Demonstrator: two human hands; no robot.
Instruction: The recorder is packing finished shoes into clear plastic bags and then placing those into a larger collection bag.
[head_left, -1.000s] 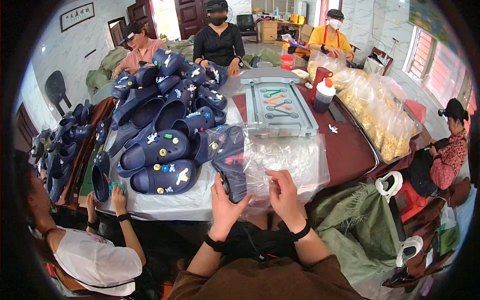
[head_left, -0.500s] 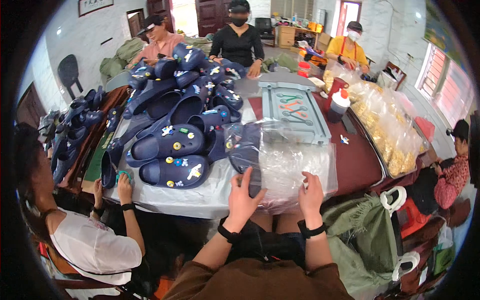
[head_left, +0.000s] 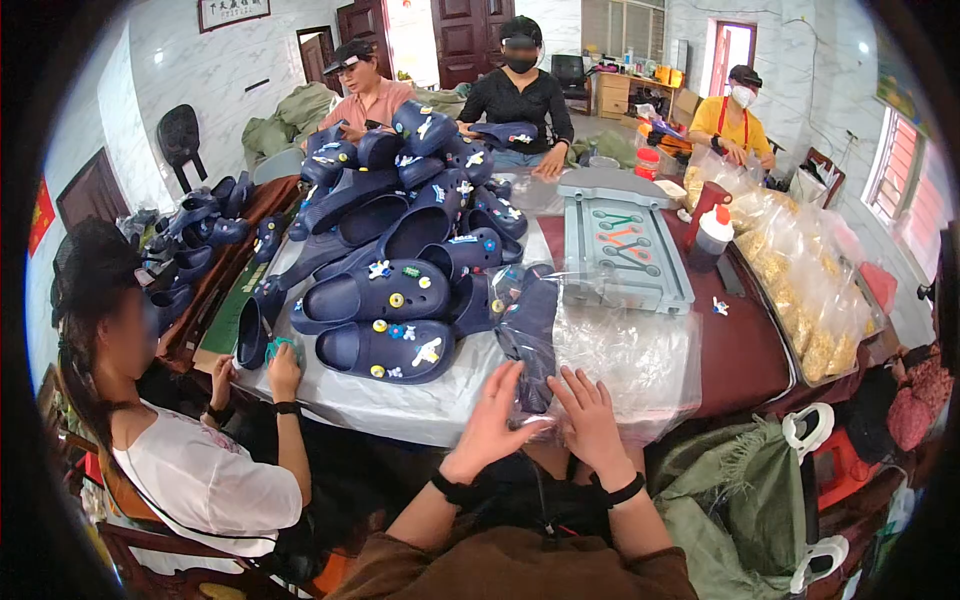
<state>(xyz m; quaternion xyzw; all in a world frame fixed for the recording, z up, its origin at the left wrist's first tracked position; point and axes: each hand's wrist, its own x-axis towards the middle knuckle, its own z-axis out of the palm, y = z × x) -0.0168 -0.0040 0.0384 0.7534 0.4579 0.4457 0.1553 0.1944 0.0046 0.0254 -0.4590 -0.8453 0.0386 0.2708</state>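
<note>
A dark blue clog in a clear plastic bag [head_left: 530, 330] lies at the table's front edge, to the right of a heap of similar clogs. My left hand [head_left: 492, 422] is at the bag's near left side, thumb out and fingers stretched. Opposite it, my right hand [head_left: 594, 418] is open too, its fingertips at the bag's near right side. Neither hand is closed around anything. A stack of clear plastic bags [head_left: 630, 365] lies just right of the bagged clog. Two clogs with colourful charms [head_left: 385, 350] sit left of it.
The clog heap [head_left: 410, 190] fills the left of the table. A grey plastic case [head_left: 620, 240], a dark bottle with a white top [head_left: 711, 240] and a tray of bags with golden pieces [head_left: 800, 290] stand rightward. A green sack [head_left: 735, 490] is at my right. Co-workers sit around.
My right hand has moved left, off the bag stack and to the bagged clog. The fingers of my left hand have straightened. The whole view has shifted slightly.
</note>
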